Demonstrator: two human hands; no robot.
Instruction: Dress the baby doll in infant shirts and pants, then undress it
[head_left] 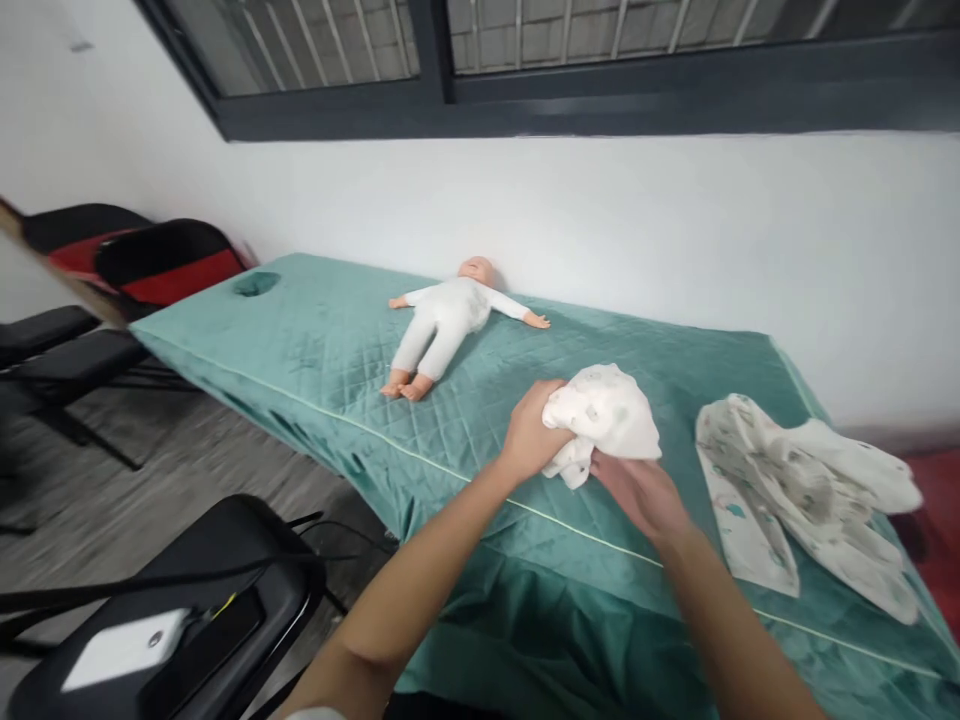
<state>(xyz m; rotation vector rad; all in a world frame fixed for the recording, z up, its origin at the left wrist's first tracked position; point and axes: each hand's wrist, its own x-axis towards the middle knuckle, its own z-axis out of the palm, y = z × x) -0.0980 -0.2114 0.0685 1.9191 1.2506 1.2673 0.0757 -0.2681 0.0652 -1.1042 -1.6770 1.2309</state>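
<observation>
My left hand (534,432) is closed on the left side of a small bunched white cloth (609,408) with a faint print, held above the front part of the green-covered bed. My right hand (639,490) is under the cloth's lower right side, its fingers partly hidden by it. A baby doll (452,312) in a white suit lies on its back near the wall, arms spread and feet toward the front edge. To the right, printed white baby clothing (802,490) lies crumpled on the bed.
The green bed cover (330,340) has a round hole at its far left. Black and red chairs (169,265) stand at the left. A black seat (247,560) at the lower left bears a white device (127,648) and cables. Behind is a white wall with a window.
</observation>
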